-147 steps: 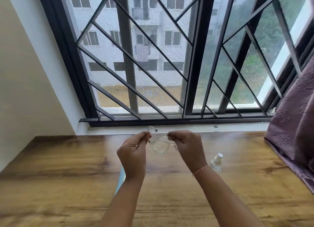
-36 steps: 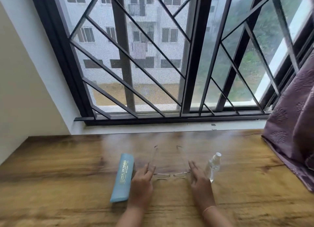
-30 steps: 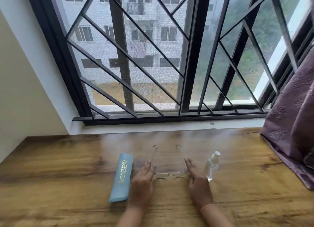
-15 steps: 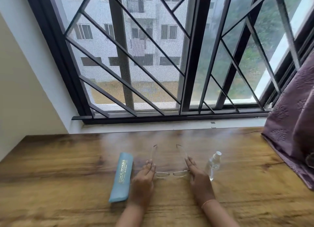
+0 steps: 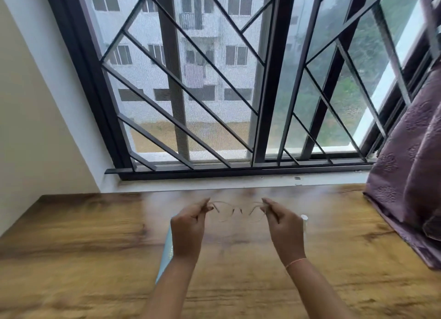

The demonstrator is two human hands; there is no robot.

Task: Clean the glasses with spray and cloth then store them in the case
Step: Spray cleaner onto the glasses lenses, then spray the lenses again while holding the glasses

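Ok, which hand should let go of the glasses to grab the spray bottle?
Right. The spray bottle stands just beyond the right hand, its cap showing past the knuckles, while the left hand is by the blue case and can hold the glasses alone.

We read no text here. Blue case on wooden table shows trace of printed marks, mostly hidden, too blurred for us to make out.
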